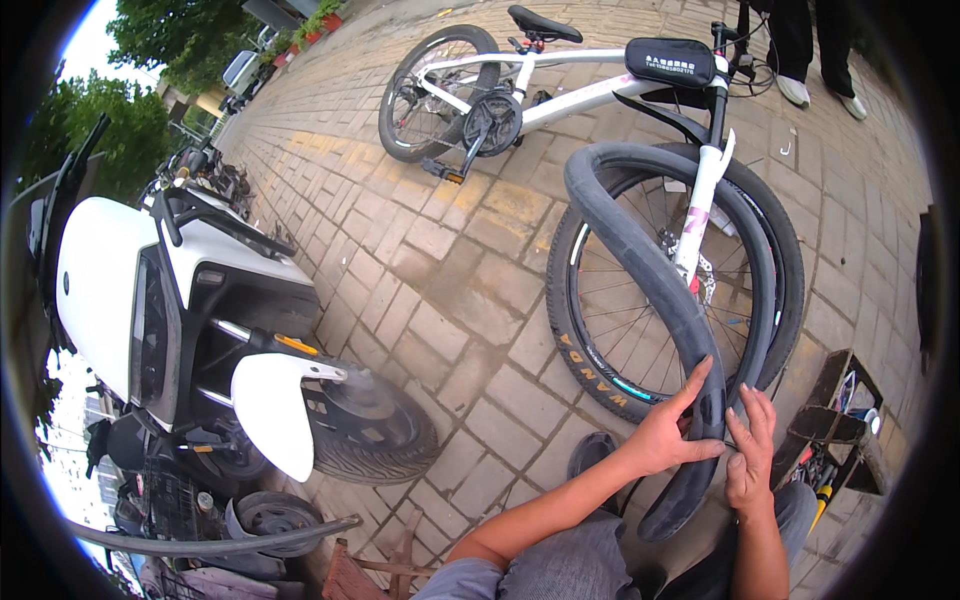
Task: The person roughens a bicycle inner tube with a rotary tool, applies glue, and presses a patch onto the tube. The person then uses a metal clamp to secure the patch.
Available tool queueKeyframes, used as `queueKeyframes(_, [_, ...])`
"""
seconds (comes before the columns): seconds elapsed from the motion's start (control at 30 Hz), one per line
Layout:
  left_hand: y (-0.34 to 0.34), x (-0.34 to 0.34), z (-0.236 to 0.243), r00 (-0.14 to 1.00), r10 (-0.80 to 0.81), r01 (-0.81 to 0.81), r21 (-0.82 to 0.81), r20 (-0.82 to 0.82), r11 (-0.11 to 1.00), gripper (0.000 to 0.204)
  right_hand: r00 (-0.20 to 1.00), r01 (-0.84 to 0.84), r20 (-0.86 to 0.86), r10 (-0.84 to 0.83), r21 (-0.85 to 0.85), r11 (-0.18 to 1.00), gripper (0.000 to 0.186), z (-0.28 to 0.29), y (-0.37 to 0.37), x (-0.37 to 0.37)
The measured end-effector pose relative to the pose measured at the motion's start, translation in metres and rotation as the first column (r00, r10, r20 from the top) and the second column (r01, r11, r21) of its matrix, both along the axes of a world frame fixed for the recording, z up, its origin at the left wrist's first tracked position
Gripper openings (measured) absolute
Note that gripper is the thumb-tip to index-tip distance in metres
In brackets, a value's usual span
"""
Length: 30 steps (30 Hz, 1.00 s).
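Half-curled left hand point(663, 442) holds the inflated tube point(655, 278); spread right hand point(750, 472) touches it. Fitting the tire point(572, 342) beyond seems left.

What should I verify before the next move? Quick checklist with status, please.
1. Left hand on the black inner tube: ok, thumb and index finger touch it.
2. Right hand in position: ok, at the tube's right side.
3. Tube clear of the front wheel: not ok, it overlaps the wheel in this view; contact is unclear.
4. Tube valve located: cannot tell, none clearly visible.
5. Tube airtight: cannot tell from this picture.
6. Wooden toolbox nearby: ok, right of the right hand.
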<state>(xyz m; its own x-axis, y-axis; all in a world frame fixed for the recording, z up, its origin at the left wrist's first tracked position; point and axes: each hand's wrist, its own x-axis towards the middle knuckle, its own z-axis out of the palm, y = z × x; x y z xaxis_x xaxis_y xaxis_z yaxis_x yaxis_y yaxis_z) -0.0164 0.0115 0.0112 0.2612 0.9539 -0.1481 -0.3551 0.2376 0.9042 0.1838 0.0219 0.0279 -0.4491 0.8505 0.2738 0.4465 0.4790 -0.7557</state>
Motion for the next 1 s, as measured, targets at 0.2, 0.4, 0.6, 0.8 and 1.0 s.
queueKeyframes(0.2, [0.009, 0.000, -0.006, 0.994, 0.104, -0.104, -0.012, 0.043, 0.995, 0.114, 0.860, -0.104, -0.457, -0.228, -0.594, 0.798, 0.067, -0.009, -0.028, -0.014])
queueKeyframes(0.4, [0.019, 0.011, -0.019, 0.981, 0.191, -0.190, 0.043, -0.024, 0.981, 0.109, 0.573, -0.362, -0.549, -0.609, -0.836, 0.413, 0.076, -0.012, -0.060, -0.012])
queueKeyframes(0.6, [0.021, 0.013, -0.028, 0.953, 0.269, -0.252, 0.131, -0.136, 0.959, 0.105, 0.686, -0.192, -0.428, -0.588, -0.886, 0.421, 0.063, -0.008, -0.074, -0.002])
queueKeyframes(0.8, [0.017, 0.011, -0.021, 0.966, 0.240, -0.231, 0.094, -0.096, 0.968, 0.105, 0.531, -0.127, -0.422, -0.735, -0.897, 0.423, 0.015, -0.001, -0.045, 0.004])
queueKeyframes(1.0, [0.008, 0.009, -0.028, 0.975, 0.197, -0.185, 0.120, -0.100, 0.975, 0.107, 0.535, -0.041, -0.397, -0.746, -0.894, 0.446, 0.016, -0.019, -0.044, 0.010])
